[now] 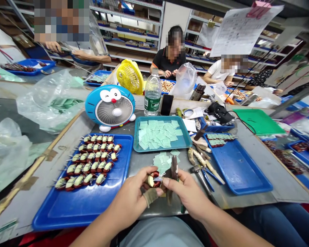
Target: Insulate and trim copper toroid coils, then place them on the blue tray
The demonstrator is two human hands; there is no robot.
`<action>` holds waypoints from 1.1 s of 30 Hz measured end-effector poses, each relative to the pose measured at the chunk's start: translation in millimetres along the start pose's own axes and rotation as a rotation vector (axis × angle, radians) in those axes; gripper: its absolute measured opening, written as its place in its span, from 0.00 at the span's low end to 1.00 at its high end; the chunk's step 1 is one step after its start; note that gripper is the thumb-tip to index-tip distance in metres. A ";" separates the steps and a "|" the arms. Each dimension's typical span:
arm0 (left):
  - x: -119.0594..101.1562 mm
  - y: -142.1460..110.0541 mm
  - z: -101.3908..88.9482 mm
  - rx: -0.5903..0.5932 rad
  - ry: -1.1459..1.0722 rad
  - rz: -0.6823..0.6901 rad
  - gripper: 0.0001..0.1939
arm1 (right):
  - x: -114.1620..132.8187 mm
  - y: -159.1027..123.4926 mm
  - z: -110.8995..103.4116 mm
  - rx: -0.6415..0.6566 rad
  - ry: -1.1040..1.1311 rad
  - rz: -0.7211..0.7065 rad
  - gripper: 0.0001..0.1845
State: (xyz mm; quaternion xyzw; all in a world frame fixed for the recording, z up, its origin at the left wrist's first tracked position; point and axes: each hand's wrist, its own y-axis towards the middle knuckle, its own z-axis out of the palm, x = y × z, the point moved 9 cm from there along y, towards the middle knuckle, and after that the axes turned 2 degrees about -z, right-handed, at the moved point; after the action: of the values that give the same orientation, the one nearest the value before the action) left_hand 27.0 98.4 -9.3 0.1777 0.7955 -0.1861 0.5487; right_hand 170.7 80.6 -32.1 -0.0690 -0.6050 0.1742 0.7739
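Observation:
My left hand (136, 192) pinches a toroidal coil (154, 179) wound with copper-coloured wire, a cream pad on its side and pale leads pointing right. A tan cover wraps one finger or the thumb of this hand. Around a pair of dark-jawed pliers (174, 167) closes my right hand (186, 190), its thumb close to the coil's leads. The pliers' jaws point up; the palm hides most of the handles. Just beyond the hands lie loose pale green square sheets (161, 160). Rows of similar coils (86, 168) sit in the blue tray (79, 209) at left.
A teal tray (187, 141) holds more green squares. Right of it are more pliers (213, 171) and a blue tray (244, 175) with coils at its far end. A blue cartoon fan (115, 106), a water bottle (152, 94) and a phone (167, 105) stand behind. Co-workers sit opposite.

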 end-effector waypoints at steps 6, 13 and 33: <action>9.9 -1.7 15.6 0.113 -0.425 -0.135 0.25 | 5.6 -0.7 -6.4 -0.036 -0.114 -0.069 0.21; 15.3 -1.3 22.5 0.123 -0.598 -0.232 0.26 | 15.9 -3.0 -1.9 -0.025 -0.227 -0.103 0.17; -8.0 -5.8 5.0 0.014 0.132 0.026 0.23 | 10.1 -9.8 -6.9 -0.046 -0.072 -0.026 0.17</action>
State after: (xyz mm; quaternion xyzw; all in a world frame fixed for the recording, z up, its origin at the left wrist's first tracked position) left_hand 30.9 90.3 -2.8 0.2037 0.8262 -0.1726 0.4961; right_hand 181.2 75.8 -21.6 -0.0724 -0.6371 0.1526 0.7521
